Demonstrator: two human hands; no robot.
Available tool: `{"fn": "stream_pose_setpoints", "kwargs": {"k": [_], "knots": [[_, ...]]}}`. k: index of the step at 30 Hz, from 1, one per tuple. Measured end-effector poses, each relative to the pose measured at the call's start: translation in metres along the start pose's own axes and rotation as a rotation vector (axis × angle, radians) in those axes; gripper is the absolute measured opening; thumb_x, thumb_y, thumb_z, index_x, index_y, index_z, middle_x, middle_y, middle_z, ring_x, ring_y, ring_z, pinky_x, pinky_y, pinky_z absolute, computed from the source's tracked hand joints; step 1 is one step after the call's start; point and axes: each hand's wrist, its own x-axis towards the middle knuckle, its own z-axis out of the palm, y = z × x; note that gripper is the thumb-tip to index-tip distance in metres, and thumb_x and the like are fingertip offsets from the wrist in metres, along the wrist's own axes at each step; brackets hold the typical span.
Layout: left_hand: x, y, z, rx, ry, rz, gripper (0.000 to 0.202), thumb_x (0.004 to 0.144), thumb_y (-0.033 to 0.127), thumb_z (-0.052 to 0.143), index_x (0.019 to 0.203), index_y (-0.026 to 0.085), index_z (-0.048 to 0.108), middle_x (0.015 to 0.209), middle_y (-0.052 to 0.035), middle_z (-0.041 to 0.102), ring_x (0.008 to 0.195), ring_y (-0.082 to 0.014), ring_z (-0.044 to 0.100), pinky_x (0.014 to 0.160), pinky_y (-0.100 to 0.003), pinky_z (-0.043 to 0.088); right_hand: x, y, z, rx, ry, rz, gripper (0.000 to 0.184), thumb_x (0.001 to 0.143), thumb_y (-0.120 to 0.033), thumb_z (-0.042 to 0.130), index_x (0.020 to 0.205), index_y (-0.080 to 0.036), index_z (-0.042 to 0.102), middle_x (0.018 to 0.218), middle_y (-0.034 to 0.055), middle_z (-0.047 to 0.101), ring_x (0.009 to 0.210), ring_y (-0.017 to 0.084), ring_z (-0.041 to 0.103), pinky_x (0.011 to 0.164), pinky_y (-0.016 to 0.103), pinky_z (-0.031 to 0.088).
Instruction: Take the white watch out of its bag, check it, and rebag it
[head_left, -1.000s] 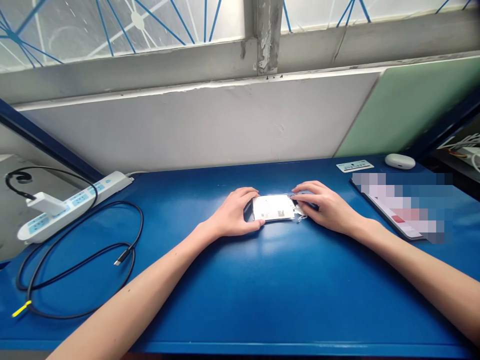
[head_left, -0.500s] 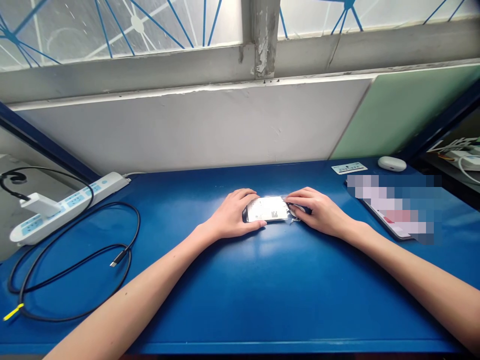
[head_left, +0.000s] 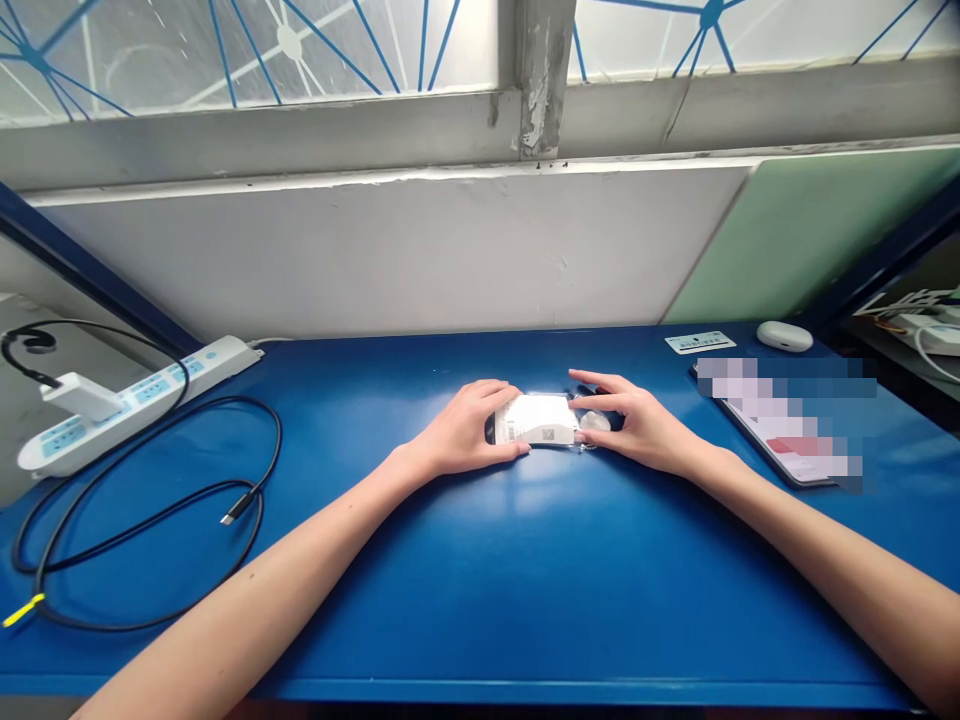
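A small clear plastic packet with a white label and a square code point(head_left: 547, 420) lies on the blue table point(head_left: 480, 600), in the middle of the head view. My left hand point(head_left: 471, 428) is closed around its left end, fingers along the far edge and thumb along the near edge. At the right end is my right hand point(head_left: 630, 425), its fingers spread. One fingertip and the thumb tip meet the packet's right edge, while another finger stretches out above. Between those fingers shows a round, pale disc-like part point(head_left: 595, 420), too small to name; dark bits beside it are partly hidden.
On the left, a white power strip point(head_left: 225, 355) holds a white charger point(head_left: 82, 397), with a looped black cable point(head_left: 240, 505) in front. A blurred-out phone-like slab point(head_left: 787, 430), a white card point(head_left: 699, 343) and a white earbud case point(head_left: 784, 336) lie on the right.
The fingers of my right hand have spread apart at the packet's right end, uncovering the round pale part. My left hand keeps its hold. The view has shifted slightly.
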Motion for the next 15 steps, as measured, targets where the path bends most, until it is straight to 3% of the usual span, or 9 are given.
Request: {"fn": "stream_pose_setpoints", "kwargs": {"k": [7,15], "knots": [[-0.0005,0.0036,0.0,0.026,-0.005,0.023,0.059,0.079,0.047,0.076,0.128,0.018,0.059,0.131,-0.0147,0.062,0.126,-0.0332,0.054,0.107,-0.048,0.043,0.0009,-0.0078,0.0023,-0.041,0.026,-0.08,0.019,0.089,-0.033,0.066,0.103,-0.024,0.075,0.14,0.0123,0.061,0.128,0.033,0.057,0.102,0.054,0.051],[-0.0005,0.0089,-0.0005,0.042,-0.003,-0.04,0.057,0.08,0.045,0.074,0.127,0.017,0.059,0.131,-0.016,0.061,0.124,-0.0334,0.055,0.105,-0.048,0.045,0.0023,-0.0038,-0.0016,-0.116,0.042,-0.173,0.019,0.092,-0.032,0.063,0.106,-0.025,0.073,0.133,0.0124,0.066,0.125,0.032,0.059,0.101,0.055,0.052]]}}
